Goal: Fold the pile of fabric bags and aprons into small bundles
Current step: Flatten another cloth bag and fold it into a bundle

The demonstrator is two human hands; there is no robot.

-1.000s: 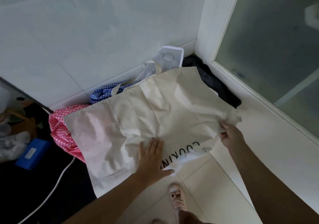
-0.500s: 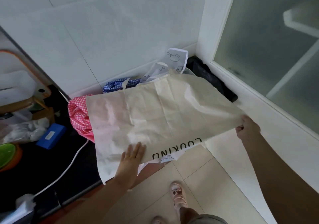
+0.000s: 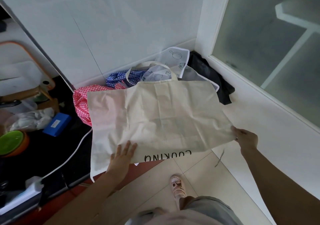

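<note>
A cream canvas tote bag (image 3: pixel 155 117) printed "COOKING" lies spread over the pile, its handles toward the wall. My left hand (image 3: pixel 122 157) rests flat, fingers apart, on the bag's near left part. My right hand (image 3: pixel 245 138) pinches the bag's near right corner. Beneath and behind the bag lie a pink checked fabric (image 3: pixel 80 101), a blue checked fabric (image 3: pixel 117 77), a white fabric with kitchen drawings (image 3: pixel 174 60) and a black fabric (image 3: pixel 207 74).
The pile sits on a white ledge (image 3: pixel 259 120) in the corner between a tiled wall and a frosted glass door (image 3: pixel 268 39). To the left are a blue box (image 3: pixel 57 124), a green bowl (image 3: pixel 10 141), a white cable (image 3: pixel 69 159) and clutter. My foot (image 3: pixel 178 186) stands on the tiled floor.
The bag has been pulled flatter and wider; my right hand drew its corner out to the right, and my left hand slid left along the near edge. The bag's handles have come into view.
</note>
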